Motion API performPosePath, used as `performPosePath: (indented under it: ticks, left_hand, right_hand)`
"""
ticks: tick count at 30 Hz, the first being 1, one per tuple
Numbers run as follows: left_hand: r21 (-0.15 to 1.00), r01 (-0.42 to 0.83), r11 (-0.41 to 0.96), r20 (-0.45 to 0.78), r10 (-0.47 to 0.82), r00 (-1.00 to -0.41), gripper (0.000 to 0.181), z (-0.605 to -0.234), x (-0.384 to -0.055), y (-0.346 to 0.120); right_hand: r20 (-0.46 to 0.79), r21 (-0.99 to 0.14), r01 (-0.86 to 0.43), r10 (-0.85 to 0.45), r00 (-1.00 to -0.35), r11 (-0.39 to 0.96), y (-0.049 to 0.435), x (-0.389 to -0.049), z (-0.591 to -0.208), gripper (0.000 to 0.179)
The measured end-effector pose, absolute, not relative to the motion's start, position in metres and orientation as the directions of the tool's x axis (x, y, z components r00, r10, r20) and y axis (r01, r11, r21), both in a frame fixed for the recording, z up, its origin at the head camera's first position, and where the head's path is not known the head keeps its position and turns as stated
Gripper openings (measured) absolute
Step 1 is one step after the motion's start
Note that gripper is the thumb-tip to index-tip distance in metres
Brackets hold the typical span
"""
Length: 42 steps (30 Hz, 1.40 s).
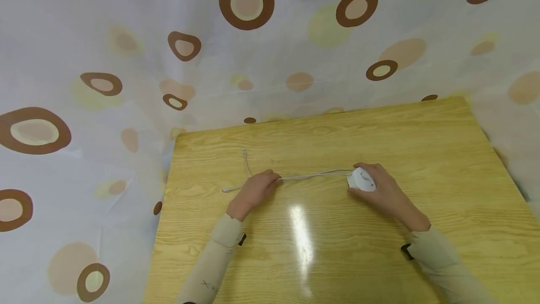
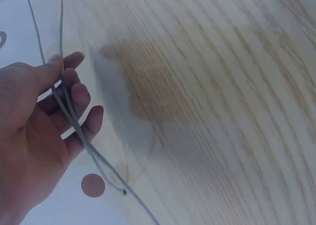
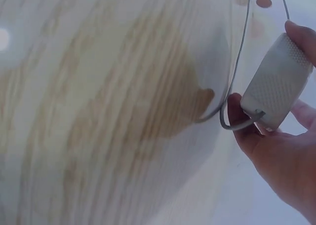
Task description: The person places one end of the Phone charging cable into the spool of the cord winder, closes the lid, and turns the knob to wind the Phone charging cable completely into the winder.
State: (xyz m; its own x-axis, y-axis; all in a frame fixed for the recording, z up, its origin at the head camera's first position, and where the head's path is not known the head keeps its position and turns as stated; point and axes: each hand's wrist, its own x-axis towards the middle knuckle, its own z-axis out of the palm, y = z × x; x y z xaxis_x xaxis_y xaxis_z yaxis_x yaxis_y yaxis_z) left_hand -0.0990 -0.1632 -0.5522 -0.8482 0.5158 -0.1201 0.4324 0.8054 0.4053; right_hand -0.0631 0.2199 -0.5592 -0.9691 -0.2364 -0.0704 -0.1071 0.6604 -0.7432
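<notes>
A small white box (image 1: 362,180) with dotted panels is gripped between the thumb and fingers of my right hand (image 1: 381,193), at the right of the tabletop's middle. In the right wrist view, one grey cable (image 3: 240,128) comes out of a hole at the box's lower end (image 3: 276,81). Two strands of the thin cable (image 1: 310,176) run left from the box to my left hand (image 1: 255,191). There the thumb pinches the strands (image 2: 66,104) against the fingers, seen in the left wrist view. Past that hand, two cable ends with small plugs (image 1: 244,153) spread apart.
A glossy wood-grain tabletop (image 1: 337,247) lies under both hands, with a bright light reflection on it. White sheeting with brown and beige rings (image 1: 278,50) rises behind the table and along its left and right sides.
</notes>
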Motion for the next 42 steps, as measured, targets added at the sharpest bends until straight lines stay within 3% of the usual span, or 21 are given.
performPosePath:
  ticks: [9, 19, 24, 30, 42]
  left_hand:
    - [0.529, 0.349, 0.773, -0.165, 0.498, -0.852, 0.028, -0.548, -0.100, -0.173]
    - [0.716, 0.170, 0.677, -0.292, 0.512, -0.808, 0.030, -0.540, -0.103, -0.185]
    - [0.743, 0.137, 0.655, -0.296, 0.505, -0.811, 0.030, -0.541, -0.105, -0.190]
    - [0.741, 0.110, 0.662, -0.310, 0.483, -0.819, 0.032, -0.543, -0.105, -0.191]
    - [0.745, 0.091, 0.661, -0.304, 0.458, -0.836, 0.028, -0.544, -0.106, -0.195]
  right_hand:
    - [-0.167, -0.795, -0.003, -0.224, -0.960, 0.606, 0.238, -0.066, -0.552, 0.070]
    - [-0.288, -0.856, 0.140, -0.234, -0.929, 0.497, 0.256, -0.074, -0.548, 0.072]
    - [-0.298, -0.908, 0.213, -0.200, -0.933, 0.361, 0.266, -0.079, -0.548, 0.071]
    - [-0.334, -0.915, 0.273, -0.176, -0.926, 0.297, 0.274, -0.080, -0.554, 0.073]
    - [-0.393, -0.891, 0.338, -0.142, -0.909, 0.305, 0.281, -0.083, -0.556, 0.071]
